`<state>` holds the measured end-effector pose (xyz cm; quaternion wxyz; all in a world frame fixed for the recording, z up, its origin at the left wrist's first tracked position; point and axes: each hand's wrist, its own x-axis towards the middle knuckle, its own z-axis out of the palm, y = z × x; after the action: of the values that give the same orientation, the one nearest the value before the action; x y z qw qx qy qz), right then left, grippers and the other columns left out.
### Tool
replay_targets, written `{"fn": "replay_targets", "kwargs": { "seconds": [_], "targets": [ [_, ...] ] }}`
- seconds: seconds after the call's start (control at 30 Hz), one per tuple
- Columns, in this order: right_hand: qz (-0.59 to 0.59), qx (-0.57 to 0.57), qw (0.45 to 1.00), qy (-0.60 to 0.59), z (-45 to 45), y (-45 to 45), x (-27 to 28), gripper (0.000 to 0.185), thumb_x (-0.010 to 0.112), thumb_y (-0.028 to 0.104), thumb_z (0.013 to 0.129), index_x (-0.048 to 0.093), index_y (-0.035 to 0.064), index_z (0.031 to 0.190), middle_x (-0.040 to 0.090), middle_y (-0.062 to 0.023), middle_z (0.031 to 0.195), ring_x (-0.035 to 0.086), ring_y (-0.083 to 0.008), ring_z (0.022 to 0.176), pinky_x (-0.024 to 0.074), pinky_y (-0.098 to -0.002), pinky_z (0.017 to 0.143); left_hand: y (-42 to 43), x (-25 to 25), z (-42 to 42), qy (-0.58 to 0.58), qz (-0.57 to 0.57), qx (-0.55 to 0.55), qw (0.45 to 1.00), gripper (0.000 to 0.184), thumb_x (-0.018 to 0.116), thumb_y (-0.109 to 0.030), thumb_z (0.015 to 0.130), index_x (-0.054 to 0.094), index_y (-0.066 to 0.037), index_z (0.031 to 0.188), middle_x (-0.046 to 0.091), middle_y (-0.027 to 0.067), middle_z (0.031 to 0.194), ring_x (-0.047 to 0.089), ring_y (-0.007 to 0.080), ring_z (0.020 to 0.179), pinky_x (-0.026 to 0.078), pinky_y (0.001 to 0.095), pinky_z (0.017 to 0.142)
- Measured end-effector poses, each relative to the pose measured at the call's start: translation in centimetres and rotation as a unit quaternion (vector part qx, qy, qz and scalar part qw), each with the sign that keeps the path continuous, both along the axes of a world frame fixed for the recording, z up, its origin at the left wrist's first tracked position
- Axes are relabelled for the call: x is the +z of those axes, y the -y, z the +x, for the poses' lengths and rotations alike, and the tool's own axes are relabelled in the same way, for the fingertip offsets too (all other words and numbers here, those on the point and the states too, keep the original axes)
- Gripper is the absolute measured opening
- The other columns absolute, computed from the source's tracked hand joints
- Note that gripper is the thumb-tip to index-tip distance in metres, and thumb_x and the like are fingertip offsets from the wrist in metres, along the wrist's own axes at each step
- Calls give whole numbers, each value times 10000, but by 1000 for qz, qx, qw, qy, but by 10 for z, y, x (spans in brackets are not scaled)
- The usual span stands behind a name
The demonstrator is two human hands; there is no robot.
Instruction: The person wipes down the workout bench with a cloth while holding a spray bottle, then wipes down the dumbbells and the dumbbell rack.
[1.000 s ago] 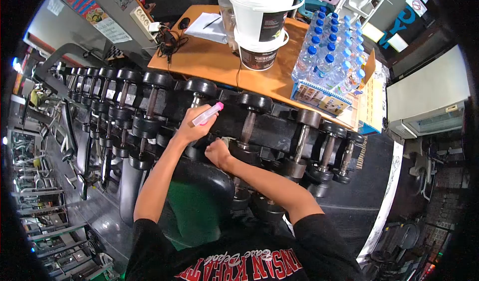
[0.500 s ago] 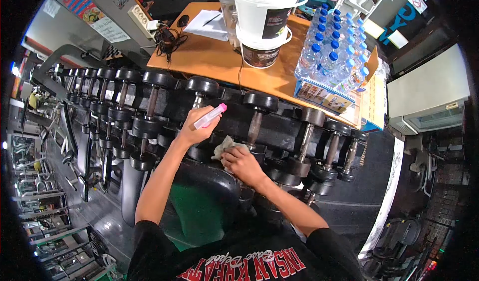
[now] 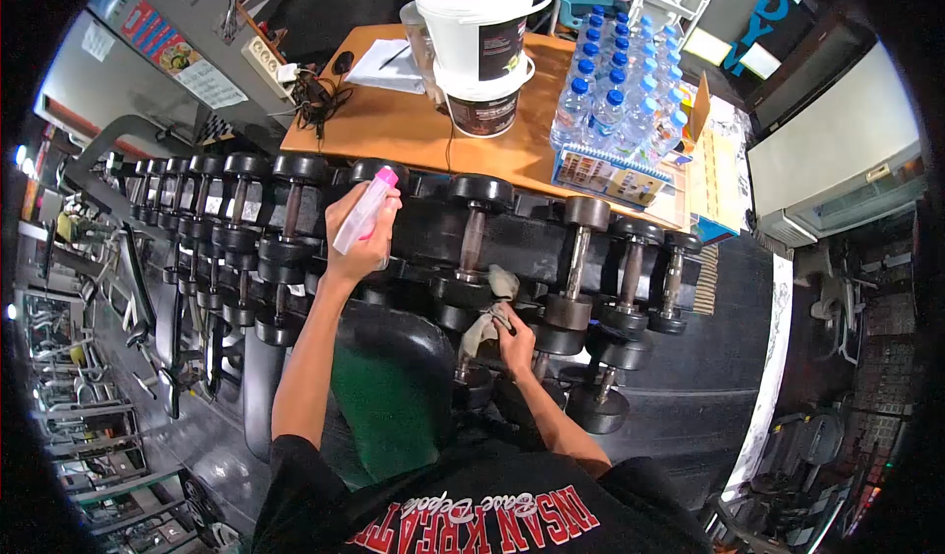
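The translucent bottle [image 3: 360,215] has a pink top [image 3: 386,176]; cloth [image 3: 479,336] pale grey; dumbbells [image 3: 482,192] black; desk [image 3: 384,126] orange-brown; far bottle caps [image 3: 615,97] blue; shirt [image 3: 443,480] black, lettered red and white.

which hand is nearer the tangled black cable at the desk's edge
Left. The left hand is below the cable in view, slightly right; the right hand is lower and much farther right.

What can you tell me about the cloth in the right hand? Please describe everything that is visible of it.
The cloth is pale greyish-beige and looks soft and thin. It is crumpled, not folded flat. The right hand grips it near its middle; one bunched part sticks out beyond the fingers, and another droops toward the picture's left. It lies, in this view, over the racked dumbbells; whether it touches one, I cannot tell.
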<state>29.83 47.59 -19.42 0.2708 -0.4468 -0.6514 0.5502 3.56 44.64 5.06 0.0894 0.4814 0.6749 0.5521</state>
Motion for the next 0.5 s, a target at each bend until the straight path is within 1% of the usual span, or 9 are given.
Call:
{"fn": "replay_targets", "kwargs": {
  "seconds": [0.1,0.13,0.17,0.2,0.3,0.37,0.4,0.47,0.5],
  "targets": [
    [-147,15,989,30,7,13,-35,281,599,185,932,645,49,1174,659,-64,1171,660,-222,962,507,-312,869,3,14,12,-30,81,-10,996,71,600,0,866,635,38,915,652,78,769,579,85,588,465,230,535],
    [-395,-55,912,-97,2,20,-33,278,566,203,947,632,61,1177,655,-54,1156,648,-219,984,512,-318,863,8,24,19,-16,79,-21,997,71,589,9,875,618,40,933,643,82,777,563,84,574,454,228,515],
    [-609,-118,753,-217,1,25,-31,277,533,222,962,619,73,1180,650,-44,1141,637,-216,1006,518,-324,858,13,33,31,-19,79,-22,996,71,589,9,875,618,40,933,643,82,777,563,84,574,454,228,515],
    [-657,-60,709,-249,4,30,-75,391,528,277,964,484,124,1321,595,-60,1213,601,-241,1076,524,-404,879,18,42,45,22,84,-28,996,71,578,13,883,608,41,940,637,84,774,558,85,571,452,230,514],
    [-653,-147,671,-318,-38,24,-30,243,475,201,979,596,79,1151,642,-79,1127,612,-253,1054,520,-394,947,40,55,75,2,72,-52,996,61,537,21,900,577,47,938,623,94,762,546,93,556,451,232,513],
    [-682,-185,564,-427,-76,10,-38,221,476,161,976,602,63,1128,644,-102,1111,627,-269,1031,526,-405,937,57,50,93,-4,68,-56,996,66,532,21,896,576,48,938,628,103,768,549,98,553,462,239,521],
    [-678,-220,605,-354,-83,1,-15,198,486,134,975,605,41,1103,645,-104,1102,635,-271,1006,538,-405,918,64,49,104,42,67,-54,995,66,538,15,891,580,45,932,633,104,770,557,103,559,470,243,530],
    [-674,-200,605,-375,-72,8,-7,183,487,131,976,605,41,1083,648,-93,1086,641,-259,983,548,-401,894,81,45,127,97,58,-34,993,65,544,5,882,596,38,903,644,94,775,590,114,578,491,260,541],
    [-666,-180,606,-398,-67,8,-4,169,489,128,977,605,41,1063,652,-83,1069,646,-247,959,557,-398,871,92,34,128,8,49,-7,999,69,549,-6,878,608,30,876,643,78,755,609,121,576,494,265,528]
  ]
}}
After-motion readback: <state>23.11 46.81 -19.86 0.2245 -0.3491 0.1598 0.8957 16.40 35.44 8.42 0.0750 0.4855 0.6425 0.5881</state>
